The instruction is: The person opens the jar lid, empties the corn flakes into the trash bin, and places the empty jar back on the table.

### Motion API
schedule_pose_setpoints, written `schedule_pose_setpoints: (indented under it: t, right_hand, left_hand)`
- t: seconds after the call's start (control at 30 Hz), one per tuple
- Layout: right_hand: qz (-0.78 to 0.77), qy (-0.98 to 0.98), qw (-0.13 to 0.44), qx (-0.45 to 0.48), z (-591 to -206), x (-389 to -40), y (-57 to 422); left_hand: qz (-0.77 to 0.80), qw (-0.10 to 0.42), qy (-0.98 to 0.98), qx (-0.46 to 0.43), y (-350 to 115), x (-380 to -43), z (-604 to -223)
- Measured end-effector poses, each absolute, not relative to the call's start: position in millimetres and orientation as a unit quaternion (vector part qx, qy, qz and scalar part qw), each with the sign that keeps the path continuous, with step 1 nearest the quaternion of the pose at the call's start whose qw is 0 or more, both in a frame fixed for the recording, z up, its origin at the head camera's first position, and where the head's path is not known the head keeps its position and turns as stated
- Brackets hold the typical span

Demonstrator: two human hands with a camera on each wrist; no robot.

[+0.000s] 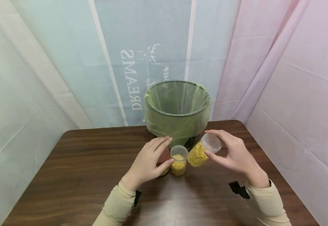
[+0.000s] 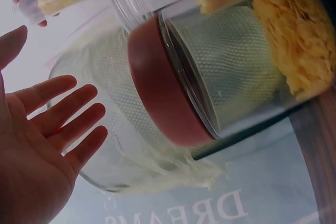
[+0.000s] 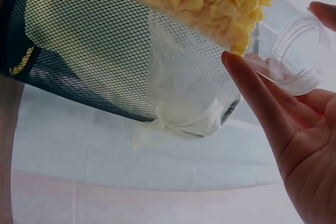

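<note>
My right hand (image 1: 233,153) grips a clear jar of yellow corn flakes (image 1: 198,154) near its top, thumb on one side and fingers on the other. That jar leans, its clear upper end toward the palm. My left hand (image 1: 149,158), fingers extended, is beside a second clear jar (image 1: 178,168), which stands upright on the table, partly filled with flakes. Partly behind the left hand stands a third jar with a reddish-brown lid (image 2: 157,82); flakes (image 2: 296,35) lie in its lower part. In the left wrist view, the left fingers are apart from this lid.
A dark mesh bin (image 3: 94,45) lined with a thin yellow-green bag (image 1: 178,125) stands just behind the jars. Under everything is a dark wood table (image 1: 96,169). Pale printed curtains (image 1: 141,25) hang at the back and sides.
</note>
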State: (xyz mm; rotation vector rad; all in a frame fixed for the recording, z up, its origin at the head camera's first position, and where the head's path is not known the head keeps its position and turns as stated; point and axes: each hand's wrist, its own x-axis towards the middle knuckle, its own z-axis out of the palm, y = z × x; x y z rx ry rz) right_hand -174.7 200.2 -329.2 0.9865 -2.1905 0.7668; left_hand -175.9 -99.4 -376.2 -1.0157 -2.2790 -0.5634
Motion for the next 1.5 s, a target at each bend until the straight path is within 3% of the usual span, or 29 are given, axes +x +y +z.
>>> schedule_pose_setpoints:
  t: [0.4, 1.5]
  right_hand:
    - [0.377, -0.793, 0.272, 0.394, -331.8, -177.8, 190.9]
    - [0.546, -0.711, 0.127, 0.425, -352.4, -190.9, 151.8]
  left_hand:
    - [-0.248, 0.278, -0.828, -0.419, -87.8, -172.5, -372.0]
    - [-0.251, 0.276, -0.841, -0.393, -85.4, -168.2, -377.8]
